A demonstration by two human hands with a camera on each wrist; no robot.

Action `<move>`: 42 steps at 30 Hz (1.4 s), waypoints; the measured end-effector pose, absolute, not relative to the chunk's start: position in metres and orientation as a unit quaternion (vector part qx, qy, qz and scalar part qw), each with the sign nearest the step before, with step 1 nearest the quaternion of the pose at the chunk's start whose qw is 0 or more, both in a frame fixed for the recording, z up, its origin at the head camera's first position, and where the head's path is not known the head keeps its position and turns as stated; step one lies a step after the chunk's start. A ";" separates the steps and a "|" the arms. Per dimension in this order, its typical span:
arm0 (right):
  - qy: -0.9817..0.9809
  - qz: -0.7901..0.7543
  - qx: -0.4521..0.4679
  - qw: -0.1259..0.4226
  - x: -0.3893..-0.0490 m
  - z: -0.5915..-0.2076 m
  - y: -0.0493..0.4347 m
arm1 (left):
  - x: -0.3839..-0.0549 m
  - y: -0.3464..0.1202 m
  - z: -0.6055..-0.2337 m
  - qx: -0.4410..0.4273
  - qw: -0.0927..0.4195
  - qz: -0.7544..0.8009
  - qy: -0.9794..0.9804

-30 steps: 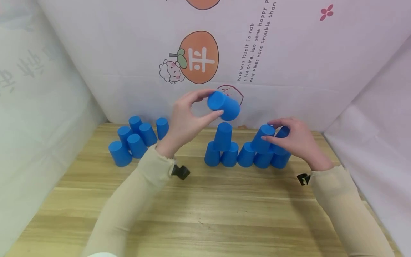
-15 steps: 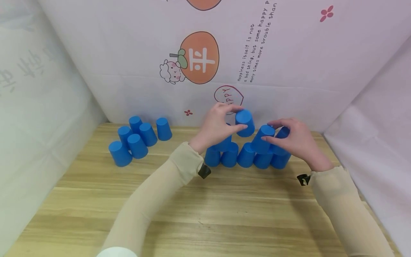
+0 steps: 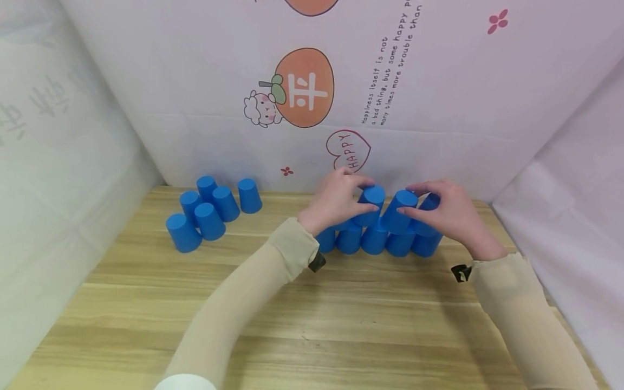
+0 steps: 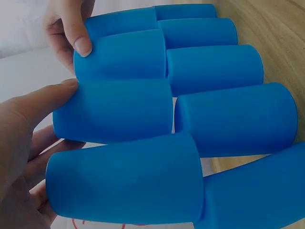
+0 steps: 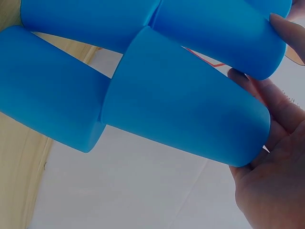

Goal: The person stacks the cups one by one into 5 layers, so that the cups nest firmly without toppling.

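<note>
Cups (image 3: 349, 240) in blue, five side by side, form a straight row (image 3: 374, 239) on the wooden table (image 3: 341, 325), every one upside down: narrow closed end up, wide mouth to the table, long axis upright. From where I stand, the left hand (image 3: 336, 200) has thumb and fingers curved part-way, pinching the left cup (image 3: 371, 207) near its narrow end. That cup is at the row's second and third members, counted from the left, straddling their join from above; its closed end points up, its mouth faces down, and its long axis runs close to vertical. Whether its rim bears on the row I can't tell. The right hand (image 3: 453, 212) bends into a similar C, gripping the right cup (image 3: 400, 212) by its upper part, over the row's third and fourth members. This one too is mouth down, axis near upright, just beside the left cup. Two more share that upper tier, the same way round: the outer left cup (image 4: 125, 179) over the row's left end, and the outer right cup (image 5: 190, 100) over its right end, inside the right hand's curve. Well left of the row, six others (image 3: 209, 222) stand grouped, all narrow end up. White printed backdrop (image 3: 195, 81) rises behind the row.
</note>
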State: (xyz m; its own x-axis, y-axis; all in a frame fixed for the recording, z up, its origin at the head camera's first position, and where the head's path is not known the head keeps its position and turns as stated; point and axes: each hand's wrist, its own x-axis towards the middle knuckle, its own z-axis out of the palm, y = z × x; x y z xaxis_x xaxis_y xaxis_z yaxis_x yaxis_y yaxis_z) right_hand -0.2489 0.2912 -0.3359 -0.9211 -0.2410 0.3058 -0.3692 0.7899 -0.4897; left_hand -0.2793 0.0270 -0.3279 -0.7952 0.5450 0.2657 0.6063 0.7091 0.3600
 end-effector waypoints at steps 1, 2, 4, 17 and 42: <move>-0.939 0.280 0.162 0.113 -0.249 -0.336 0.291 | -0.279 0.028 -0.328 -0.312 0.068 -0.216 -0.923; -0.939 0.281 0.162 0.112 -0.248 -0.336 0.291 | -0.279 0.028 -0.329 -0.311 0.067 -0.213 -0.924; -0.938 0.283 0.164 0.111 -0.248 -0.335 0.291 | -0.278 0.029 -0.329 -0.312 0.069 -0.213 -0.924; -0.937 0.285 0.165 0.115 -0.244 -0.333 0.291 | -0.279 0.028 -0.331 -0.305 0.060 -0.230 -0.922; -0.842 0.322 0.347 0.257 -0.199 -0.301 0.224 | -0.240 -0.098 -0.321 -0.218 0.202 -0.383 -0.874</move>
